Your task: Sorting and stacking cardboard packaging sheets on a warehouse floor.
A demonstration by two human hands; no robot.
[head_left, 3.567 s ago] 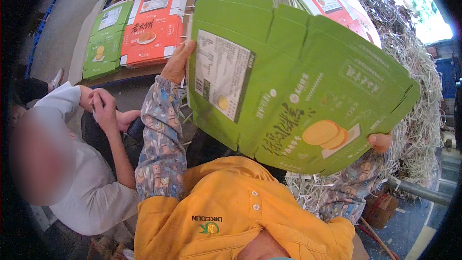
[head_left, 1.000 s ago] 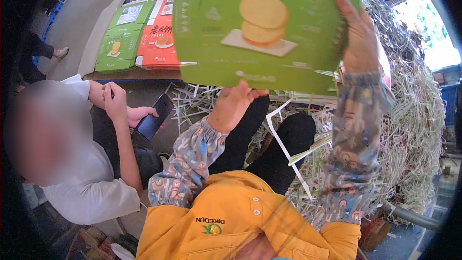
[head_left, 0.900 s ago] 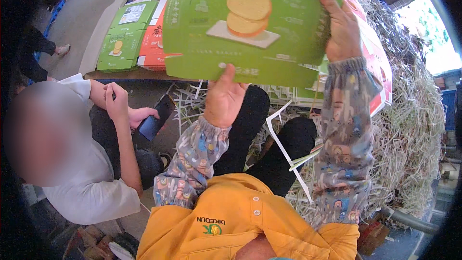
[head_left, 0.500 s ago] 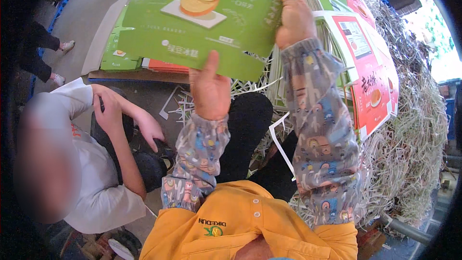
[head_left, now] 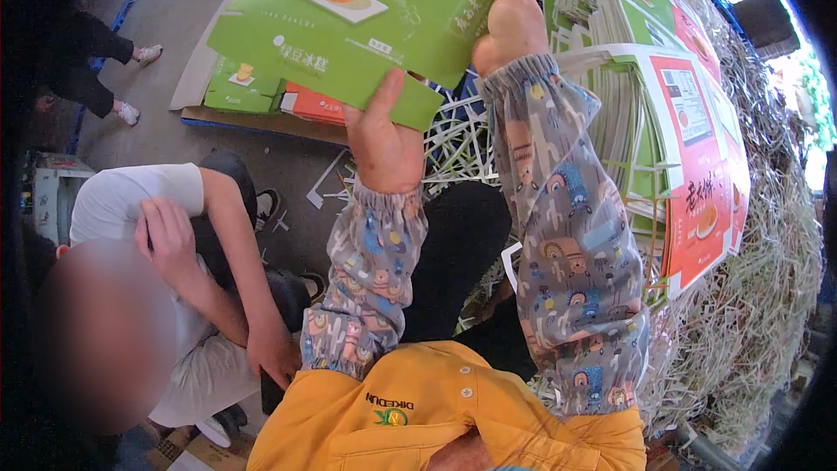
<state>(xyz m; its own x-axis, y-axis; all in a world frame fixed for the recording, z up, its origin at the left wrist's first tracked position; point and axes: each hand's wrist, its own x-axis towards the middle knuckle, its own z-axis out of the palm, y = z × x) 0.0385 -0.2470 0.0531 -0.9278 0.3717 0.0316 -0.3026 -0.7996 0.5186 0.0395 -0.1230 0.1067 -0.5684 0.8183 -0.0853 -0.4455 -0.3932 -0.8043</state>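
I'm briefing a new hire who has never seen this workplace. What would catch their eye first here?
First the big green carton sheet, held up at top centre by the left hand under its near edge and the right hand on its right edge. Next, the stack of red and green sheets at right, resting on a mound of paper shreds. A seated person is at lower left.

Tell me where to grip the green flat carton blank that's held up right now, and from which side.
Grip the green carton blank at its edges, as now: left hand pinches the near edge from below, right hand clamps the right edge. It is a wide, thin sheet, so probably two spaced edge pinches keep it from flopping.
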